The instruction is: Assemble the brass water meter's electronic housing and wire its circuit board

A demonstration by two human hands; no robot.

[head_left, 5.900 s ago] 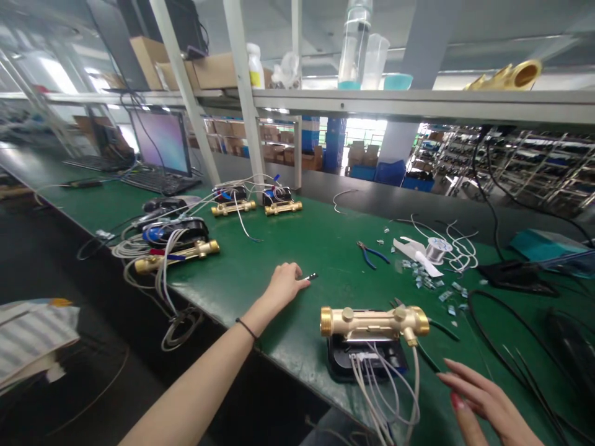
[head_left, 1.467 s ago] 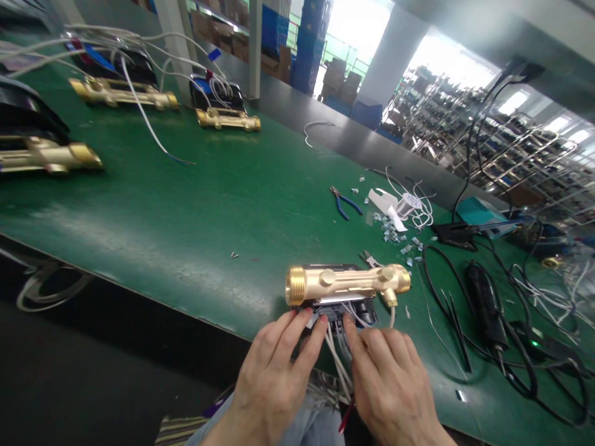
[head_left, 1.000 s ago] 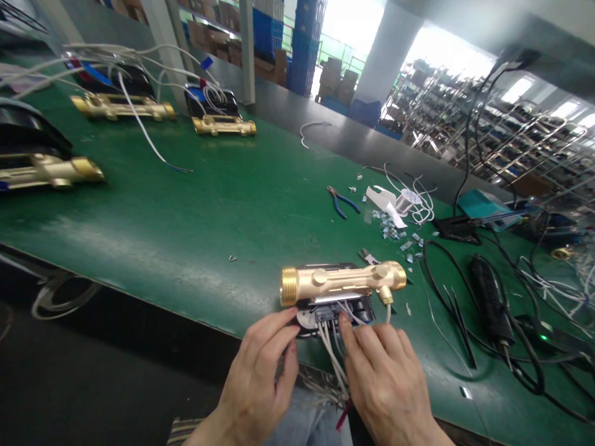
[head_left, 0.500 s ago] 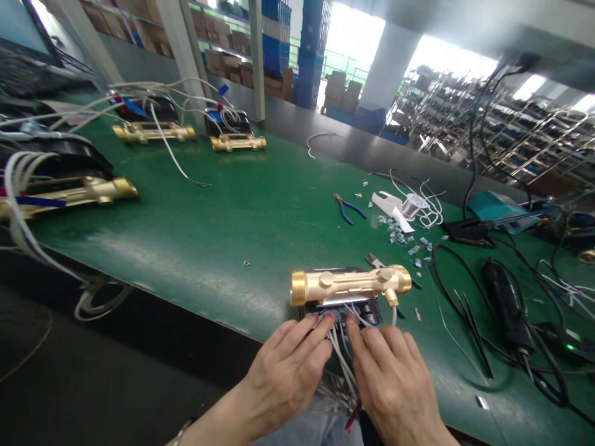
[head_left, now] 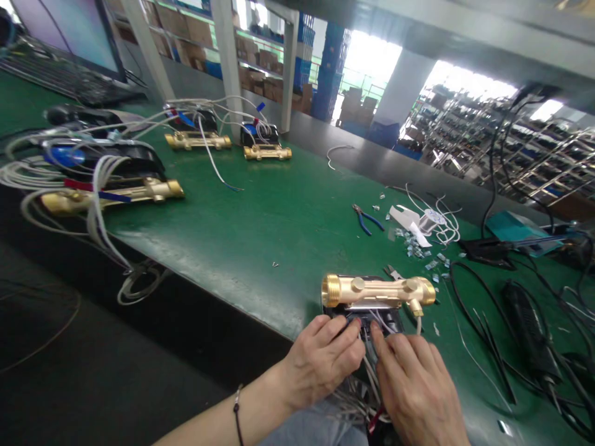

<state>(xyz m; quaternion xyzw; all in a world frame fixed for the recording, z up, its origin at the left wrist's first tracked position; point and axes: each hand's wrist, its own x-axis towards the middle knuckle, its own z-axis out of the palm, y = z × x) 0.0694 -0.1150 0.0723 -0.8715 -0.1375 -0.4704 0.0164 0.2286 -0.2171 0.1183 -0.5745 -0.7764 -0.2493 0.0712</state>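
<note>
A brass pipe fitting (head_left: 379,291) with threaded ends lies across the near edge of the green bench. Under and in front of it sits a black plastic housing (head_left: 395,319), from which white and grey cables (head_left: 370,375) run down over the edge. My left hand (head_left: 325,353) is closed, its fingertips pressed on the near part of the housing where the wires enter. Beside it my right hand (head_left: 413,378) has its index fingertip at the same wires, its other fingers curled by the cables. The fingers hide what exactly they pinch.
Blue-handled cutters (head_left: 367,218), a solder spool (head_left: 430,221) and small metal clips lie beyond the fitting. Black tweezers (head_left: 495,353) and a black corded tool (head_left: 530,334) are at right. Similar brass assemblies (head_left: 114,197) with coiled cables stand at left. A second cutter (head_left: 393,272) lies partly behind the fitting.
The camera view has turned left, so everything appears shifted right and more of the left bench shows. Both hands stay at the housing and wires, with barely any movement.
</note>
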